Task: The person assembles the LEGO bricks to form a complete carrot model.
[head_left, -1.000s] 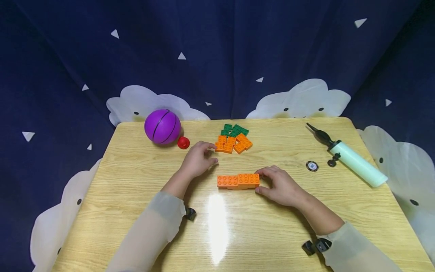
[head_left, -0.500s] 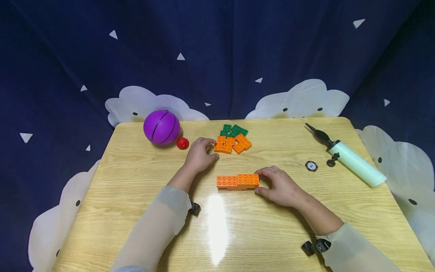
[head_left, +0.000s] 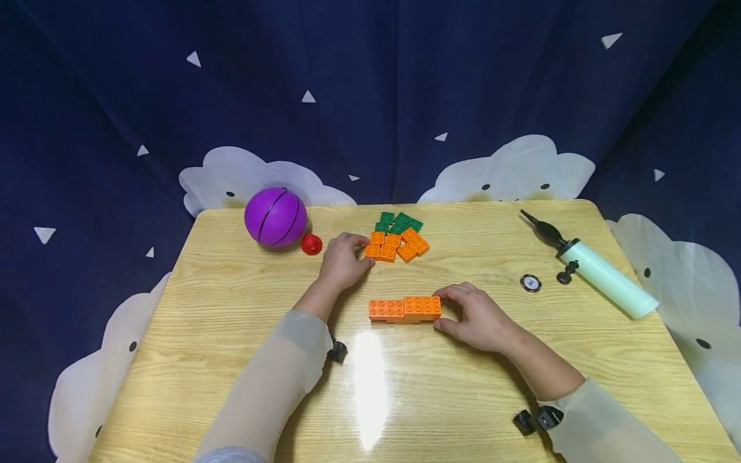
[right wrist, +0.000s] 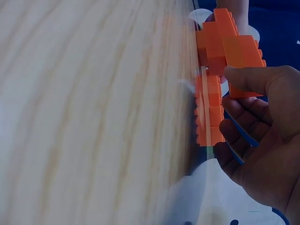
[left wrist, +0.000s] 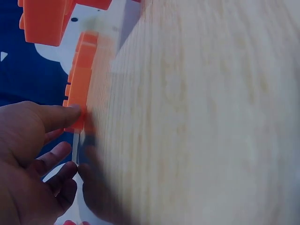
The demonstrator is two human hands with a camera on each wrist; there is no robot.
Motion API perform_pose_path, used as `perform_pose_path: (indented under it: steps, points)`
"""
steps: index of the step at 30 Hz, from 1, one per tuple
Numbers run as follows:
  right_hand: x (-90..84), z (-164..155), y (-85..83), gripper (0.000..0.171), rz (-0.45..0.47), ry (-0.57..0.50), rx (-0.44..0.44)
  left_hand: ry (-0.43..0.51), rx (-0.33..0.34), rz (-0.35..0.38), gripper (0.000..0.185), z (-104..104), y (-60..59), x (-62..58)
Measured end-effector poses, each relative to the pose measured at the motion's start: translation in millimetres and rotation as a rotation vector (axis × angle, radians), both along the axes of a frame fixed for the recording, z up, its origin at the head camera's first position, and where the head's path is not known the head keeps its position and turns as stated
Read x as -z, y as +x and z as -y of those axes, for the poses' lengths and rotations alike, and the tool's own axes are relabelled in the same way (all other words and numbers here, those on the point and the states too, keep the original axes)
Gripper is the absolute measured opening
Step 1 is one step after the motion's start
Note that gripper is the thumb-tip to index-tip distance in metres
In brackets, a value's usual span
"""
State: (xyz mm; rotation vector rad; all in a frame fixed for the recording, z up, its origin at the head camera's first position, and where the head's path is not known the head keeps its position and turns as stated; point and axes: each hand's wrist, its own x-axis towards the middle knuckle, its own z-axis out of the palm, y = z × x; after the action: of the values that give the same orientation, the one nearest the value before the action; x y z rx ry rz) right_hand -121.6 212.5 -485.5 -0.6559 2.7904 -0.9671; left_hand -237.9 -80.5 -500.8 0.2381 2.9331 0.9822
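Where a dark blue curtain [head_left: 370, 83] hangs behind its far edge, the smooth, wood-grained tabletop [head_left: 231, 302] spreads widely between the pale sleeves [head_left: 278, 379]. Near its right edge lies a tubular, mint-green pump [head_left: 604, 276]; near the far left corner, a round purple ball [head_left: 275, 217] with black lines. At the middle, the right hand [head_left: 476, 315] pinches one end of a stepped, studded orange bar [head_left: 404, 309]. Farther back, the left hand [head_left: 343, 262] pinches the corner brick [head_left: 373, 251] of an orange cluster [head_left: 392, 240], flat green bricks [head_left: 399, 222] just behind. A small red piece [head_left: 311, 244] sits beside the ball; a flat, round chip [head_left: 530, 283] lies left of the pump.
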Motion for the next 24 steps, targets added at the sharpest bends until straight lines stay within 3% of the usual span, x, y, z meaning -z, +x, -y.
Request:
perform_pose_path:
  steps: [14, 24]
  points:
    - [0.7, -0.2, 0.6, 0.044, -0.003, 0.009, -0.001, -0.006, -0.003, -0.004, 0.033, 5.6, 4.3, 0.1]
    - [-1.1, -1.0, 1.0, 0.044, -0.002, 0.007, -0.004, 0.031, 0.010, 0.020, 0.032, 10.9, 13.8, -4.6]
